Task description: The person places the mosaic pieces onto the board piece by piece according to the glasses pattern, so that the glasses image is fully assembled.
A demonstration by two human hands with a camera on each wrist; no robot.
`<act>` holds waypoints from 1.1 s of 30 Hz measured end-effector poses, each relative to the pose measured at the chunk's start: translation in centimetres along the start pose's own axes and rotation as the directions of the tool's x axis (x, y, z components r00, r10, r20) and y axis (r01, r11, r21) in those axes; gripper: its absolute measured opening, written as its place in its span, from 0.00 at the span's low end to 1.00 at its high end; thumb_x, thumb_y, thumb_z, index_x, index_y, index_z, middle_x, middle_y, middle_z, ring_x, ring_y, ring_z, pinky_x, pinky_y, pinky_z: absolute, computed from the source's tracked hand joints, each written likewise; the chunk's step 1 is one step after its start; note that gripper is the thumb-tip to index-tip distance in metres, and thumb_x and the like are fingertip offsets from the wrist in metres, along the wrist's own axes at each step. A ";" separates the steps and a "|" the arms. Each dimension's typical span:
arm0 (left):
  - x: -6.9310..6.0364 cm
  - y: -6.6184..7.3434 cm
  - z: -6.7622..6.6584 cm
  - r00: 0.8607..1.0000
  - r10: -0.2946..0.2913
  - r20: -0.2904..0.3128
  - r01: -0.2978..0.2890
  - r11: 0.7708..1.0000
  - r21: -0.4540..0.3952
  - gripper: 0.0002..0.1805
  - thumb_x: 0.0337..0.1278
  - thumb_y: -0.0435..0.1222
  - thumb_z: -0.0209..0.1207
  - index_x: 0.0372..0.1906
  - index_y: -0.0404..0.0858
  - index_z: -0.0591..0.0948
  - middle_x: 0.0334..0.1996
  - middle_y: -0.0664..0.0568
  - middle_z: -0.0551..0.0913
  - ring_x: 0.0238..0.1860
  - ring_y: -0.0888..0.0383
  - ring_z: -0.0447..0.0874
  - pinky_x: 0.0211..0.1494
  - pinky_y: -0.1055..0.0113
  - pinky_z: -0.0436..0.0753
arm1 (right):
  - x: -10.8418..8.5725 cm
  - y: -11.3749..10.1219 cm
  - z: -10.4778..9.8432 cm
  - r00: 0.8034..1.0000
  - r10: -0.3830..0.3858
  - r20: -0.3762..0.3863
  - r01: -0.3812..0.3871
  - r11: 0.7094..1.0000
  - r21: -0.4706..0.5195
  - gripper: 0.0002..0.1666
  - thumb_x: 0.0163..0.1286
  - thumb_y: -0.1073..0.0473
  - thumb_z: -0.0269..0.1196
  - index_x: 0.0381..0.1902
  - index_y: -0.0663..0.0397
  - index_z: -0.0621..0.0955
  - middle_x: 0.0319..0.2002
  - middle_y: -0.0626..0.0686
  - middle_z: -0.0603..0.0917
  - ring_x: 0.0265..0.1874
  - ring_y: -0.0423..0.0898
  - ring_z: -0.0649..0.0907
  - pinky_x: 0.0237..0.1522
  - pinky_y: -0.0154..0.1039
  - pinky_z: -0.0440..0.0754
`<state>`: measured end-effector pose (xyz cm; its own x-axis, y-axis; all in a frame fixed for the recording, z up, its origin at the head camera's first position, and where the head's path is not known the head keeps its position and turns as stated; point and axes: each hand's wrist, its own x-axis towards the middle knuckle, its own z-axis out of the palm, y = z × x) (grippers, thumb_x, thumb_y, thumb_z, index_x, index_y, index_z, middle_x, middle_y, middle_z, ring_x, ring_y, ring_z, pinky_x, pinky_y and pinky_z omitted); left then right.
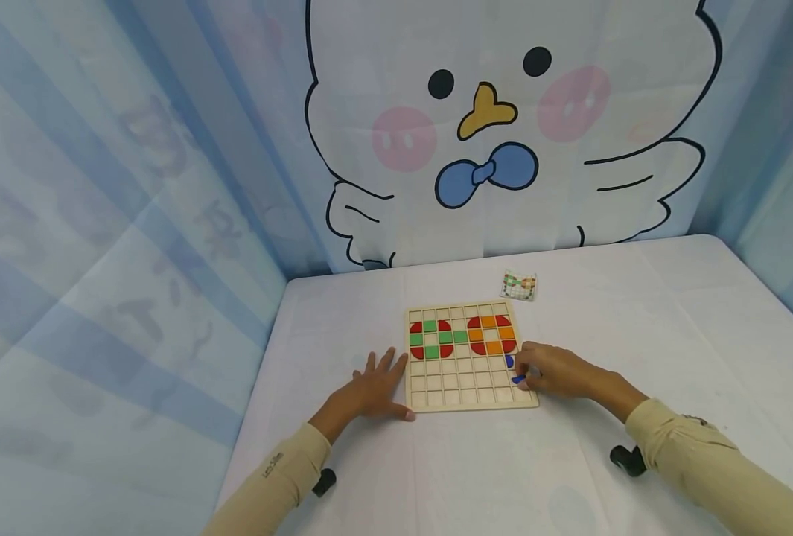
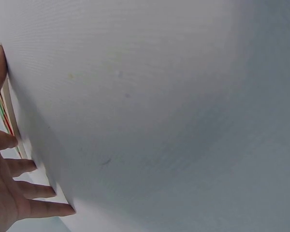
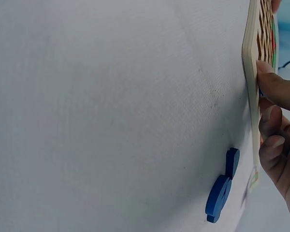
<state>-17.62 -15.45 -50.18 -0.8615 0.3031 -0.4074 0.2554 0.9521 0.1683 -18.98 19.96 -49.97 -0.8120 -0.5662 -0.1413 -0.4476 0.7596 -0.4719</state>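
A square wooden grid board (image 1: 459, 382) lies on the table. Red, green and orange pieces fill cells in its upper rows, forming two ring shapes. One blue piece (image 1: 509, 361) sits in a cell near the right edge. Just below it, my right hand (image 1: 560, 371) pinches another blue piece (image 1: 518, 379) over the board, the piece partly hidden by the fingers. In the right wrist view that thumb and fingers (image 3: 275, 92) meet at the board's edge. My left hand (image 1: 374, 388) rests at the board's left side, fingers spread, thumb touching the lower left edge.
Several blue pieces (image 3: 218, 195) lie on the white table beside the board, under my right hand. A small card with a coloured grid pattern (image 1: 520, 285) lies behind the board. A curtain with a cartoon figure (image 1: 483, 216) hangs at the table's back edge.
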 end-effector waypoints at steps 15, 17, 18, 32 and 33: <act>0.0 0.0 -0.1 1.000 0.005 0.002 -0.005 1.000 -0.013 0.63 0.44 0.64 0.71 0.81 0.49 0.51 0.82 0.44 0.46 0.79 0.30 0.42 0.69 0.28 0.61 | -0.2 0.3 0.2 0.999 0.034 -0.032 -0.032 0.997 0.070 0.07 0.63 0.54 0.72 0.37 0.44 0.84 0.37 0.45 0.77 0.38 0.43 0.76 0.42 0.37 0.78; 0.0 0.0 -0.1 1.000 0.003 0.006 -0.002 1.000 -0.013 0.63 0.44 0.64 0.70 0.82 0.49 0.51 0.82 0.44 0.45 0.79 0.30 0.42 0.70 0.28 0.61 | -0.2 0.3 0.3 0.998 0.050 -0.045 -0.046 0.995 0.083 0.08 0.62 0.53 0.73 0.37 0.44 0.85 0.38 0.45 0.77 0.39 0.43 0.76 0.45 0.40 0.80; 0.1 -0.1 -0.1 1.000 0.001 0.007 -0.001 1.000 -0.012 0.63 0.44 0.64 0.70 0.82 0.49 0.50 0.82 0.44 0.45 0.79 0.31 0.42 0.70 0.28 0.61 | -0.2 0.3 0.3 0.997 0.056 -0.051 -0.051 0.995 0.091 0.08 0.61 0.53 0.74 0.37 0.44 0.85 0.38 0.45 0.77 0.39 0.43 0.76 0.47 0.41 0.80; 0.0 0.0 -0.1 1.000 -0.008 0.012 0.008 1.000 -0.004 0.63 0.44 0.64 0.70 0.82 0.50 0.50 0.82 0.45 0.46 0.79 0.31 0.42 0.70 0.29 0.61 | -0.4 0.5 1.0 0.996 0.047 -0.082 -0.036 0.992 0.124 0.09 0.61 0.53 0.74 0.34 0.43 0.82 0.36 0.45 0.76 0.36 0.42 0.74 0.39 0.36 0.74; 0.0 0.0 -0.1 1.000 -0.008 0.011 0.008 1.000 -0.003 0.63 0.43 0.64 0.71 0.82 0.50 0.50 0.82 0.45 0.46 0.79 0.31 0.43 0.70 0.29 0.61 | -0.4 0.5 1.1 0.995 0.038 -0.089 -0.028 0.993 0.114 0.10 0.61 0.53 0.74 0.36 0.44 0.82 0.36 0.45 0.76 0.36 0.42 0.74 0.38 0.35 0.74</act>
<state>-17.71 -15.47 -50.07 -0.8585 0.2961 -0.4188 0.2472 0.9543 0.1681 -18.49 20.21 -51.07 -0.8587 -0.5060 -0.0813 -0.3790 0.7337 -0.5639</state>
